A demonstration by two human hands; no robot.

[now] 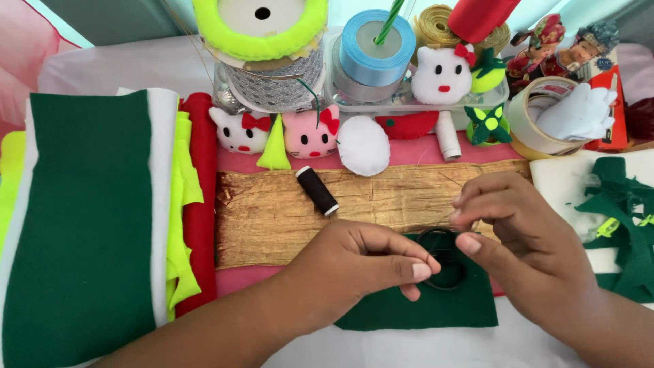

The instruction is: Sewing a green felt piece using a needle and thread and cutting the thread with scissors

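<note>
Our left hand [361,262] pinches thumb and forefinger together on a fine dark thread, whose loop [441,253] arcs across to our right hand [518,235]. The right thumb and forefinger are pressed together on the thread's other end, the other fingers curled loosely. Both hands hover over a small dark green felt piece [422,307] lying on the table, touching the lower edge of a crinkled gold fabric strip [272,215]. At eleven o'clock from the grip, a dark brown thread spool [317,191] lies tilted on the gold strip. At twelve o'clock sits a white oval felt pad [363,145], with a pink stuffed cat face [310,134] beside it. At nine o'clock lies a large folded dark green felt sheet [82,218]. At three o'clock, green felt scraps [630,225] lie heaped.
</note>
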